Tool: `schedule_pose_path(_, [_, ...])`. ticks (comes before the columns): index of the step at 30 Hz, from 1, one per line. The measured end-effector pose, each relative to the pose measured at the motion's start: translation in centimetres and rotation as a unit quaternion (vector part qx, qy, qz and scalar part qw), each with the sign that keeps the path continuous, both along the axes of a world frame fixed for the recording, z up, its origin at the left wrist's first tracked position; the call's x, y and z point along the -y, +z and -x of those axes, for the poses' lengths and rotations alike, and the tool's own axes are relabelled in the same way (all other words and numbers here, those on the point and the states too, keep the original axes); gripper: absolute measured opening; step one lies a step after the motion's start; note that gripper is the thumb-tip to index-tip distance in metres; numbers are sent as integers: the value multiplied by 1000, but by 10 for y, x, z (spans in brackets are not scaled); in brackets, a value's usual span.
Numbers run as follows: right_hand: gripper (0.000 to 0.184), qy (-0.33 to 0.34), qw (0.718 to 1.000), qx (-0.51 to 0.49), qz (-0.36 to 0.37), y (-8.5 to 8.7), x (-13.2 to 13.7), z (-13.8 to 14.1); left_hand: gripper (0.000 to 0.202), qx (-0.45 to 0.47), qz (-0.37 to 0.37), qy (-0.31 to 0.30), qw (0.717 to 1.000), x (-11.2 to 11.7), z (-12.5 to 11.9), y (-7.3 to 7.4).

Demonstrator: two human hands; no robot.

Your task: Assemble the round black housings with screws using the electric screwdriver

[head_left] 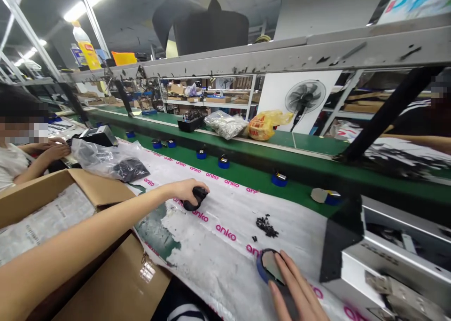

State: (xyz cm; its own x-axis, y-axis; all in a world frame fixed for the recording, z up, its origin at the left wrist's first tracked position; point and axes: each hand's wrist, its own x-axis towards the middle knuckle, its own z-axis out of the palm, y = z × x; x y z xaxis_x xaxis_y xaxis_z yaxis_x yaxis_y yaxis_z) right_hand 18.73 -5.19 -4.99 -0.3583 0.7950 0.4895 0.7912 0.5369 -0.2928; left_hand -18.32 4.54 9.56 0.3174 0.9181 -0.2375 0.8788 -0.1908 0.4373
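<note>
My left hand (186, 189) reaches out over the white "anko" printed sheet (218, 255) and is closed on a small black rounded part (195, 199). My right hand (298, 290) lies near the bottom edge with fingers stretched flat, its fingertips touching a blue round holder with a grey disc (269, 267). A small heap of tiny black pieces (266, 226) lies on the sheet between the two hands.
Several blue holders (279, 179) ride the green conveyor belt (246, 170). An open cardboard box (52, 203) sits at left, a clear bag of black parts (112, 163) behind it. A grey machine (394, 250) stands at right. Another person (21, 147) works at far left.
</note>
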Motion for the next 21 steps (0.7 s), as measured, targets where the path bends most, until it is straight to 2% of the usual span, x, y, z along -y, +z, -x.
schedule_pose_path(2, [58, -3, 1000, -1, 6, 0, 0, 1, 40, -56, 14, 14, 998, -3, 1, -5])
schedule_pose_path(7, [55, -11, 999, 3, 39, 5, 2, 4, 88, -155, 2, 75, 985, 5, -1, -8])
schedule_pose_path(9, [53, -23, 998, -9, 51, 6, 4, 6, 91, -180, -24, 98, 978, 7, -4, -5])
schedule_pose_path(12, [51, -29, 997, -45, 55, 9, 6, 10, 82, -214, -79, 127, 965, 12, -9, -3])
schedule_pose_path(16, [53, -9, 991, -108, 75, 21, 7, 11, 55, -229, -116, 131, 958, 23, -11, -14])
schedule_pose_path(19, [51, -3, 987, -115, 111, 33, 7, 10, 35, -225, -138, 126, 956, 30, -6, -23])
schedule_pose_path(21, [51, 2, 985, -116, 130, 41, 7, 9, 28, -219, -147, 126, 956, 32, 1, -23])
